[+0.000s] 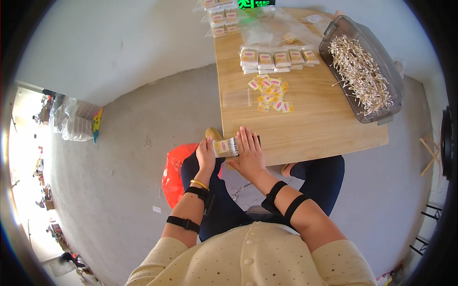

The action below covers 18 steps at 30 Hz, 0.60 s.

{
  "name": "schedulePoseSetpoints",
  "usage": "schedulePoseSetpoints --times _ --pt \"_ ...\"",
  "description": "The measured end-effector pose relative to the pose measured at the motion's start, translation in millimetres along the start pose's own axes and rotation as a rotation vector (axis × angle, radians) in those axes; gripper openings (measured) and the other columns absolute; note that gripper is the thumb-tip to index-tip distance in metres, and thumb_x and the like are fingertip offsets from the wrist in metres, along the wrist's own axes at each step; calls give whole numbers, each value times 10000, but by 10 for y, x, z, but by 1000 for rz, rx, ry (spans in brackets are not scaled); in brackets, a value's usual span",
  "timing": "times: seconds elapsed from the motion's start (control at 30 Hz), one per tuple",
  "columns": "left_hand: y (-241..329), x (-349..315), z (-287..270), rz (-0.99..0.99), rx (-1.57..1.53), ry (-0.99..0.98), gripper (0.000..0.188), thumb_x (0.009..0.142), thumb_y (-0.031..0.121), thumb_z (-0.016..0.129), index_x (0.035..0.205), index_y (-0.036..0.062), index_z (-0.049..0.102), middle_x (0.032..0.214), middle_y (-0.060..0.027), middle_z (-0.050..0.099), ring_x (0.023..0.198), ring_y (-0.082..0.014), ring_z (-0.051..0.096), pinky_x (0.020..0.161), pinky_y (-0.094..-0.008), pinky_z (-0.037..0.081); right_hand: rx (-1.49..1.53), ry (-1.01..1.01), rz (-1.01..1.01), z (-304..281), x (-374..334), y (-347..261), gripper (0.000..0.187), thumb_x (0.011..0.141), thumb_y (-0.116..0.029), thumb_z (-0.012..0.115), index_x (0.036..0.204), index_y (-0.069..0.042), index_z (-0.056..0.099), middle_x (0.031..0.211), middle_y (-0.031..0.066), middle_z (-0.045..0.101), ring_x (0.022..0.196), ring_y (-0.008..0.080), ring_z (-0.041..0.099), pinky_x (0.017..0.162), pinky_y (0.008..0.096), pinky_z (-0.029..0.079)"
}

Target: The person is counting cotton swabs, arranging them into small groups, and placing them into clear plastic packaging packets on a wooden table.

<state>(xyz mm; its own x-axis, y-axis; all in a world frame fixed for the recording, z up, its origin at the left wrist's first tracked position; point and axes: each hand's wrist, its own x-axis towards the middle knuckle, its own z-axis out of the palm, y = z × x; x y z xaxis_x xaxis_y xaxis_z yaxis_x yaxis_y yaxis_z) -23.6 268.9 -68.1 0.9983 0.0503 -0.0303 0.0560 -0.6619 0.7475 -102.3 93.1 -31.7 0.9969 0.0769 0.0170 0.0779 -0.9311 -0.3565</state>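
Note:
A clear packet of cotton swabs with a yellow and white card lies level at the table's near left corner. My left hand closes round its left end. Fingers stretched and lying flat, my right hand rests over the packet's right end, its thumb apart toward me. A dark edge shows beside its fingertips; what that belongs to is hidden. Beyond the hands, several loose yellow and white cards lie in a heap next to a flat clear bag.
Filled swab packets stand in stacked rows on the wooden table. A grey plastic bin of loose swabs sits at the right. More bagged packets are at the far left corner. A red plastic bag is on the floor near my left leg.

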Motion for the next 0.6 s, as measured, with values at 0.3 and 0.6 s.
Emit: schedulePoseSetpoints --times 0.3,0.6 --pt "-17 17 -69 -30 -86 -37 450 1072 361 505 929 -50 618 811 -204 636 762 -309 628 732 -431 489 63 33 -56 9 40 -52 1031 879 -583 668 1569 70 268 1667 220 219 1567 366 158 1278 504 137" --pt "214 -96 -175 -245 -417 -235 450 1013 459 627 851 39 621 719 3 576 618 -87 555 529 -270 445 56 17 -143 -202 137 -243 936 953 -539 606 1584 48 240 1678 213 197 1570 347 165 1264 530 152"
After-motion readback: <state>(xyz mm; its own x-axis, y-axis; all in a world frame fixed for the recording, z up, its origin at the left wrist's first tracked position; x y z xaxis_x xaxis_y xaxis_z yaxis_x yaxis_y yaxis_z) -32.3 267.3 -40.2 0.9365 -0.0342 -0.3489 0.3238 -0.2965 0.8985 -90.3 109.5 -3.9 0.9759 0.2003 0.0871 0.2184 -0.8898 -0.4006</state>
